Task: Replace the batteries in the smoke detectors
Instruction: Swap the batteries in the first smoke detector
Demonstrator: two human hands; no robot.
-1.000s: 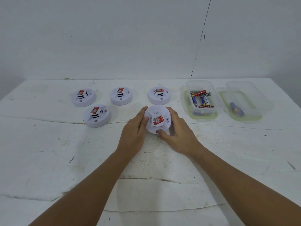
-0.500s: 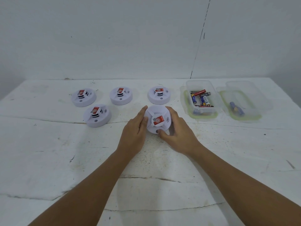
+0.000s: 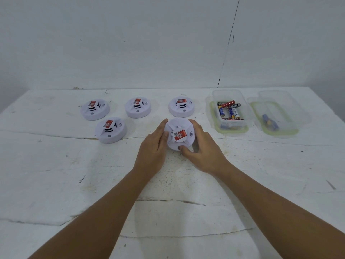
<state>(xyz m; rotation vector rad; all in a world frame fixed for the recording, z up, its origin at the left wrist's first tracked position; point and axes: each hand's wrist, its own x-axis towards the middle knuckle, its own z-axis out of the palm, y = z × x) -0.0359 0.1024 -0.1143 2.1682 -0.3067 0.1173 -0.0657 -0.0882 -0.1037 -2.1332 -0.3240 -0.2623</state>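
A person sits at a white tabletop (image 3: 56, 174) with cracks in its paint. Both hands hold one round white smoke detector (image 3: 179, 133) that rests on the tabletop near the middle. The left hand (image 3: 152, 152) cups its left side, with the fingers lying flat along the edge. The right hand (image 3: 204, 152) wraps its right side, and the thumb (image 3: 184, 149) presses the near edge. A red sticker (image 3: 180, 135) sits on top of this detector.

Four more detectors lie to the left and behind. Three stand in a back row: one on the left (image 3: 95, 109), one in the middle (image 3: 137, 107), and one on the right (image 3: 181, 106), just behind the held one. A fourth one (image 3: 111, 129) lies nearer, well to the left of the hands. Each has a red sticker on top.

To the right is a clear box (image 3: 214, 116) full of batteries (image 3: 230, 111) in black, red and blue. Just beside it, farther right, is a second clear box (image 3: 291, 126) with a blue battery (image 3: 269, 122) inside. A pale wall (image 3: 130, 43) stands behind the tabletop.
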